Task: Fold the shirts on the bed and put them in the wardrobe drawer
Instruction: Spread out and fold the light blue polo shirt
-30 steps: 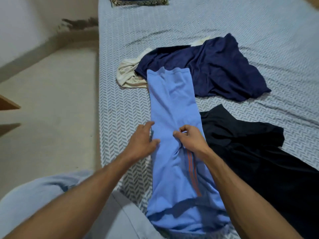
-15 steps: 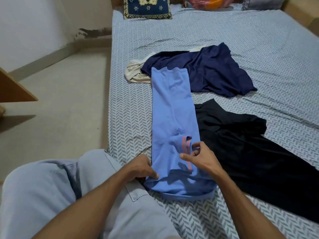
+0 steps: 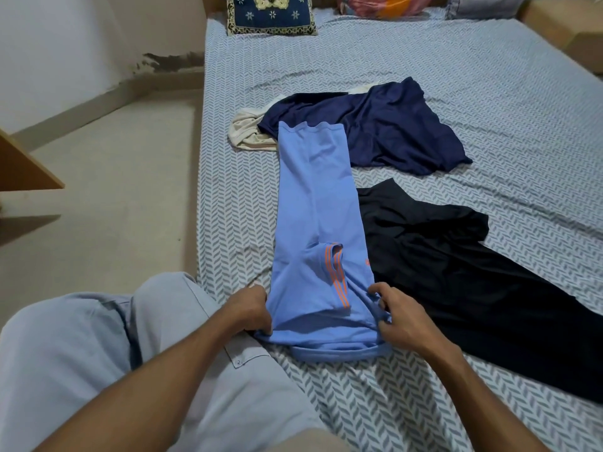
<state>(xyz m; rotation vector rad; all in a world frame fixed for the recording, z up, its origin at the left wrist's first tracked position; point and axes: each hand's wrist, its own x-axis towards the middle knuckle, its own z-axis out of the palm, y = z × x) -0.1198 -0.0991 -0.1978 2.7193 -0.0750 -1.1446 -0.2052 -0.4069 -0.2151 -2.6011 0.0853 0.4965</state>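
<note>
Now both hands pinch the near end of the light blue shirt (image 3: 318, 203), left hand (image 3: 249, 309) at its left edge & right hand (image 3: 399, 318) at its right edge, w/ the shirt folded in a long strip at centre frame, near the bed (image 3: 489, 76) left edge, touching the black shirt (image 3: 456, 275) at right, bare sheet at lower centre.

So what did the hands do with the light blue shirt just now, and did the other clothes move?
Both hands slid down the light blue shirt toward the person. The left hand, which lay flat a second ago, now grips its near left corner. The right hand let go of the middle and pinches the near right corner. The navy shirt, black shirt and cream cloth stayed put.
</note>
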